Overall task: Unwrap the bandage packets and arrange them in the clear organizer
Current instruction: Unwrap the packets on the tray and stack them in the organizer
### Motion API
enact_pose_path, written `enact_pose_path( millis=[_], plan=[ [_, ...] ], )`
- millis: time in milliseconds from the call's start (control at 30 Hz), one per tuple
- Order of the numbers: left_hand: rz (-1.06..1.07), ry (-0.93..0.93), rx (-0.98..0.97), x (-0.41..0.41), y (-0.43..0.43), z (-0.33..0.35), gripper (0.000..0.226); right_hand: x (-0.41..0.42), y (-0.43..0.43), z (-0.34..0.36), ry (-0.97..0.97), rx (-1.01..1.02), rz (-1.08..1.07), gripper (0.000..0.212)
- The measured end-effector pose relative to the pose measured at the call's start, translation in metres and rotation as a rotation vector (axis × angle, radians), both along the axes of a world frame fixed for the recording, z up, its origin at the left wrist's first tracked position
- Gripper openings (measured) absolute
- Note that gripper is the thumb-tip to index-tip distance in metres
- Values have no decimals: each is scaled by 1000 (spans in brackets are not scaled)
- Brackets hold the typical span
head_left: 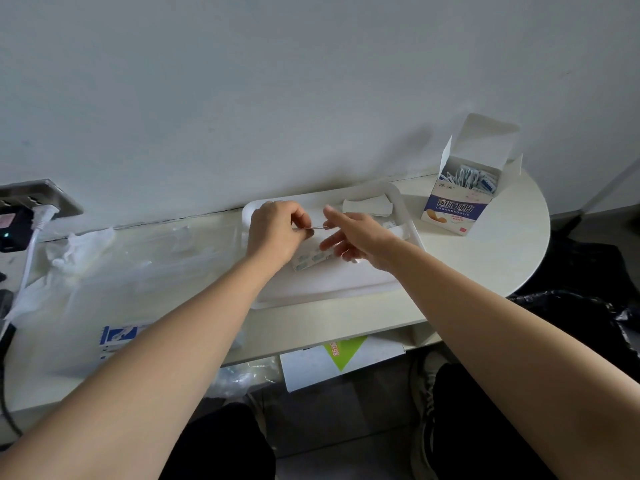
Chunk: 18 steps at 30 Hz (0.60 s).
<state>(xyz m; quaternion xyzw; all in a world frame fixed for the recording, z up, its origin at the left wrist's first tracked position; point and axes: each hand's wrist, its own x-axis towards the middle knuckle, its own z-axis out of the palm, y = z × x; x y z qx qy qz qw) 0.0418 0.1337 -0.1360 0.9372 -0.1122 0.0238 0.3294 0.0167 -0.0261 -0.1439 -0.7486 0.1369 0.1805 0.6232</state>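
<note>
Both hands meet over the far part of a white tray (408,233) on the table (502,244). Between them a packet (313,229) is stretched out, seen edge-on as a thin line, held above the tray floor.

The left hand (277,233) has its fingers curled in, and its thumb and forefinger pinch the packet's left end. The right hand (360,240) pinches the right end. Its forefinger is nearly straight and points far-left, while its other fingers (332,244) fan out loosely below. Its thumb is mostly hidden.

Under the hands a short strip (310,259) of joined packets lies flat on the tray floor. In the tray's far right corner lie 2 or 3 white papers (367,206).

Right of the tray, near it, stands an open box (453,211) with its lid flap up. More packets (467,178) stand on end inside it.

Left of the tray the table is covered with crumpled clear plastic (104,265). A blue and white carton (117,336) lies near the table's near edge, partly behind the left forearm. At the far left a power strip (31,202) has a white plug in it.
</note>
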Motion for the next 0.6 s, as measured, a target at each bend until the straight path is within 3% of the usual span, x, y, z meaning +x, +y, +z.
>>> enact_pose_path(
  millis=[100,233,300,467,600],
  plan=[
    [-91,-156,66,-4,-2,1,16,-3,-3,3,-59,82,2,20],
    [-68,-75,301,-2,3,-9,43,-5,-16,5,-158,33,-88,21],
    [-35,20,270,-3,8,-10,47,-7,-24,4,-163,-69,-55,15],
    [-101,106,128,-10,8,-10,26,-13,-22,-7,-191,-336,66,10],
    [-117,140,178,-13,2,-13,41,-10,-10,-11,-252,-434,104,12]
  ],
)
